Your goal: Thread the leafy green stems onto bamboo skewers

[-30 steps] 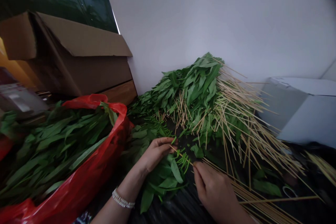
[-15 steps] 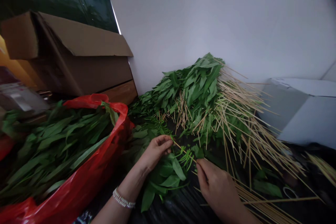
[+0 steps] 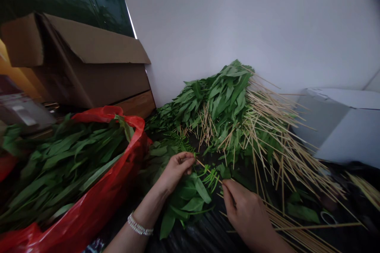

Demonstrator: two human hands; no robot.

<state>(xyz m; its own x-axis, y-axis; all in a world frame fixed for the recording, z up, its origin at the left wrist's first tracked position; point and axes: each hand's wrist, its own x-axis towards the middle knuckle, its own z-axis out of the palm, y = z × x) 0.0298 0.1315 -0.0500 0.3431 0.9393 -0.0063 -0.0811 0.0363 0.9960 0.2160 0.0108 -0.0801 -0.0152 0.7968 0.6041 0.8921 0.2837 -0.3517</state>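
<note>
My left hand (image 3: 175,172) pinches a small bunch of green leaves (image 3: 190,197) by their stems, fingers closed. My right hand (image 3: 246,213) is closed on a thin bamboo skewer (image 3: 208,169) whose tip runs through the stems toward the left hand's fingers. Both hands work low in the middle, over a black plastic sheet (image 3: 204,229). A beaded bracelet (image 3: 138,226) sits on my left wrist.
Behind the hands rises a heap of leaves threaded on skewers (image 3: 234,114). Loose skewers (image 3: 297,225) lie at the right. A red plastic bag of leaves (image 3: 74,174) fills the left, with a cardboard box (image 3: 80,63) behind it. A white box (image 3: 344,122) stands right.
Both hands have moved slightly up and away from me. The skewer has slid further through the leaf stems, and the left fingers closed tighter near its tip.
</note>
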